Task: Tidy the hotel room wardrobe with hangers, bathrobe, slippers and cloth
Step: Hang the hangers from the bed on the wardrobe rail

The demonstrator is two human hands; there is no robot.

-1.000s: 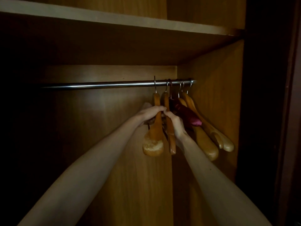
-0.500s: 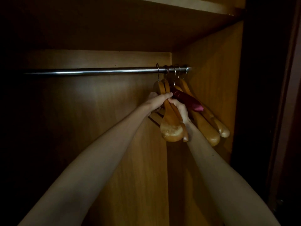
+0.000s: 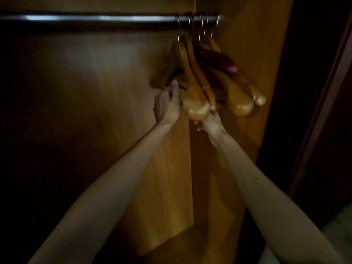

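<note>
A bunch of wooden hangers (image 3: 196, 86) hangs from the metal rail (image 3: 95, 18) at its right end, against the wardrobe's side panel (image 3: 245, 140). The left hand (image 3: 167, 105) sits just left of the nearest hanger's rounded end, fingers reaching behind it; whether it grips is hidden. The right hand (image 3: 211, 121) touches that end from below, its grip unclear

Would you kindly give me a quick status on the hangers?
Both hands, left and right, at bunched wooden hangers. All hooked on metal rail, far right. Nothing blocking.
</note>
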